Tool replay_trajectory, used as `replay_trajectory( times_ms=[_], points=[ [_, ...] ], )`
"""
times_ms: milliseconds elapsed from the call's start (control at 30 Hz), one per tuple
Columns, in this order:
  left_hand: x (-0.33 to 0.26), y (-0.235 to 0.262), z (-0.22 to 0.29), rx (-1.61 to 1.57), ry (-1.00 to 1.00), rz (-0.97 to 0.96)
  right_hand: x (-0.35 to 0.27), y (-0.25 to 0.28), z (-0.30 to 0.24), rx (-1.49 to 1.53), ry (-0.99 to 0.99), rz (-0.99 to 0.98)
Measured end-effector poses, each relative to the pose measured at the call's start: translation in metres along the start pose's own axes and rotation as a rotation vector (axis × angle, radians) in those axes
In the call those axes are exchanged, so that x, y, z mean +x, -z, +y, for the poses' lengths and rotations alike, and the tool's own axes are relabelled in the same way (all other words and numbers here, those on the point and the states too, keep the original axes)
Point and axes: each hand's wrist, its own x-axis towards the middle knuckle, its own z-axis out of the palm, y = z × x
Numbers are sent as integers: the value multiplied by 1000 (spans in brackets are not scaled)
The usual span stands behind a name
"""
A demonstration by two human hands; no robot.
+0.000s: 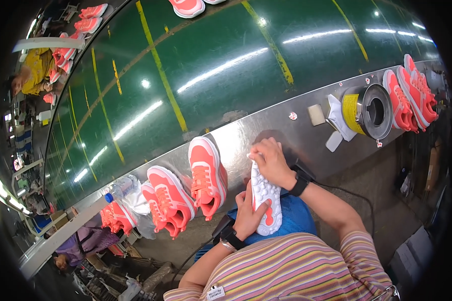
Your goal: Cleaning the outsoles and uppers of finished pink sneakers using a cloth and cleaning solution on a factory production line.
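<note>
As L fingers (pixel 248 193) clasp shoe (pixel 266 190), R fingers (pixel 262 147) curl.

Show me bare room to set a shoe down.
Bare metal ledge lies beyond the right hand, between the left group's rightmost shoe and the red-white scrap; the green belt is bare too. Crowded: ledge's left stretch, with more shoes and bottle; its right end, with tin and sneakers.

Shoe factory, green conveyor belt (pixel 211 45), coral sneakers (pixel 203 173) along a steel ledge (pixel 306 143)
</note>
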Motion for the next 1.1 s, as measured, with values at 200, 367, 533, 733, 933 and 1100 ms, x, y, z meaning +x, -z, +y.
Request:
replay_trajectory(
  times_ms=[200,367,533,733,933,1100],
  points=[
    [-1,0,0,-5,25,13,-30,8,2,38,59,15],
    [0,-1,-5,-13,-1,29,-28,8,15,35,-18,87],
    [4,3,-19,-76,-38,-4,-52,16,16,42,-59,89],
    [6,8,-18,-102,48,-77,-64,21,12,48,-74,90],
    [8,4,-32,-324,76,-157,-48,19,33,31,-126,222],
    [6,10,-39,-492,126,-149,-83,24,10,142,-154,140]
  ],
)
